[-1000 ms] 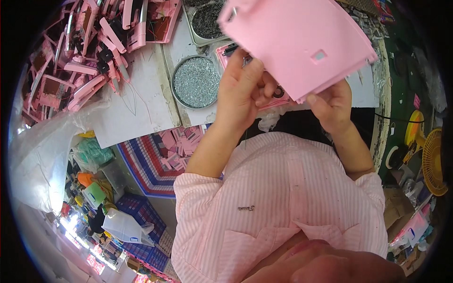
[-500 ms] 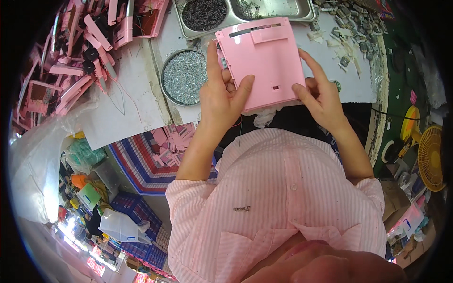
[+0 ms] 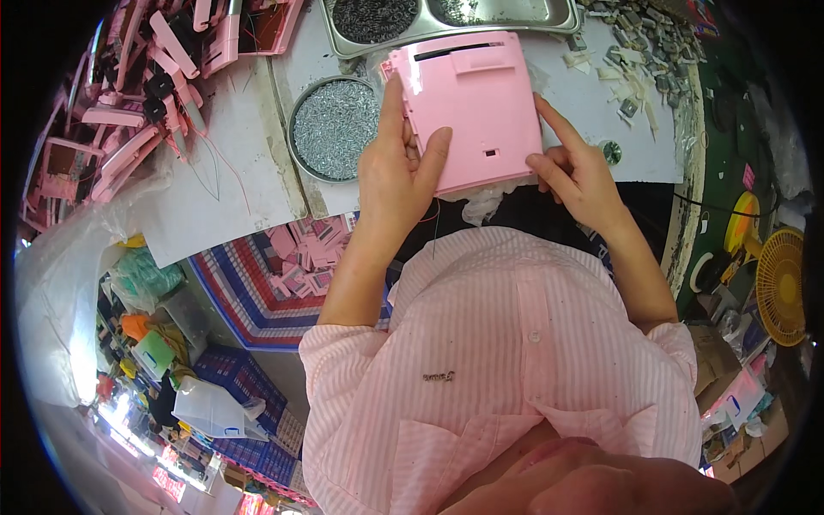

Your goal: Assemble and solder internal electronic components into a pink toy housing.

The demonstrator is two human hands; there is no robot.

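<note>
A flat pink plastic casing (image 3: 472,112) is held between my two hands over the near edge of the table. It has a long slot along its far end, a raised ridge beside that and a small square hole near its close end. My left hand (image 3: 396,167) grips its left side, thumb on the upper face. On the right side, my right hand (image 3: 573,167) pinches the lower corner, thumb on top and forefinger along the edge. A thin wire hangs below the casing near my left wrist. What lies under the casing is hidden.
A round tin of small silvery screws (image 3: 335,129) stands left of the casing. Behind is a metal tray (image 3: 446,36) with dark small parts. Pink casings with wires (image 3: 129,112) pile up at the left; loose metal pieces (image 3: 644,73) lie at the right. A striped bag (image 3: 249,300) holds pink parts below.
The casing has shifted slightly to the left and turned a little, both hands moving with it. A small round green item at the right now shows more fully.
</note>
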